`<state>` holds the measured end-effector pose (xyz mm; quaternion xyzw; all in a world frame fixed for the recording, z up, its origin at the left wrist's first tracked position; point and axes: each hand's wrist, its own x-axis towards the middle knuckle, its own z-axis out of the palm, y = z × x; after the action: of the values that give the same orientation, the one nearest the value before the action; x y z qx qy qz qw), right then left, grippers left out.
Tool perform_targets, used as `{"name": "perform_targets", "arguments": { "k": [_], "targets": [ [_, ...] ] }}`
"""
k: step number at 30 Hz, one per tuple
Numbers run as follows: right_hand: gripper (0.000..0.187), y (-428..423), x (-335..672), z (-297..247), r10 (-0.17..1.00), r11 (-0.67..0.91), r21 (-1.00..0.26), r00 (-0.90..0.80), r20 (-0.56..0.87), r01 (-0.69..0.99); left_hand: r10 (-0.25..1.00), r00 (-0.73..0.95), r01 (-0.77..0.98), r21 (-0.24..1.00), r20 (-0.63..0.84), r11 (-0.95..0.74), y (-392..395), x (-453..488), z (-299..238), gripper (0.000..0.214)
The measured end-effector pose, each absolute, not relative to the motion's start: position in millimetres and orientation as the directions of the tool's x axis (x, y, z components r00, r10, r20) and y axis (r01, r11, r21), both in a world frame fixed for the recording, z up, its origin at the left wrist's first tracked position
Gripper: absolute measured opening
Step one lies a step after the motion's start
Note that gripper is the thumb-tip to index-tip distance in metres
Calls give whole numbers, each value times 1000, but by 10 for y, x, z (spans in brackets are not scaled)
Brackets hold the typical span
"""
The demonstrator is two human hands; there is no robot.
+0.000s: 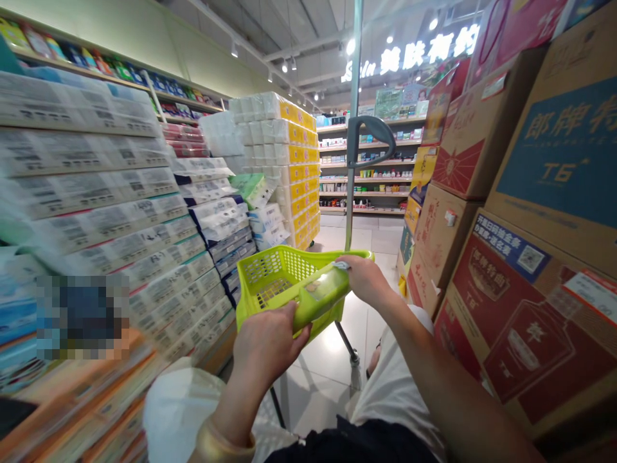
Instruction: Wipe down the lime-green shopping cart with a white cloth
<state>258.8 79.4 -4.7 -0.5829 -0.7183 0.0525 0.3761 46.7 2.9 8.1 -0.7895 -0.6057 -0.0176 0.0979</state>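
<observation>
My left hand (267, 347) and my right hand (366, 280) both grip a flat green package (322, 297), likely wet wipes, at its two ends. It has a glossy wrapper and a small white tab at the far end. The package is held just above a lime-green plastic mesh shopping basket (270, 270), close to its near rim. The basket sits on a trolley with a thin metal pole (354, 128) and a grey curved handle (371, 132). A gold bangle (222, 447) circles my left wrist.
Stacked wrapped tissue packs (101, 206) form a tall wall on the left. Large printed cartons (525, 308) tower on the right. A white bag (178, 411) lies low at the left. Shelves of goods (366, 167) stand ahead, beyond a tiled floor (318, 379).
</observation>
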Motion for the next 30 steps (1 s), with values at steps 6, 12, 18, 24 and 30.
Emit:
{"name": "perform_targets", "arguments": {
  "k": [6,12,18,24,30],
  "targets": [
    [45,791,2377,126,821,539,-387,-364,440,748,953,263,960,-141,151,-242,31,481,89,41],
    [31,760,2183,308,849,513,-313,-418,323,800,949,275,957,-136,152,-255,18,463,84,42],
    [33,732,2011,356,792,609,-328,-573,210,722,948,278,956,-138,157,-258,25,462,79,43],
    [22,829,2144,405,861,508,-304,-474,183,806,945,284,956,-123,163,-266,21,456,87,38],
    [39,718,2042,368,804,592,-345,-563,191,729,951,269,961,-111,151,-254,26,446,93,42]
  ]
}}
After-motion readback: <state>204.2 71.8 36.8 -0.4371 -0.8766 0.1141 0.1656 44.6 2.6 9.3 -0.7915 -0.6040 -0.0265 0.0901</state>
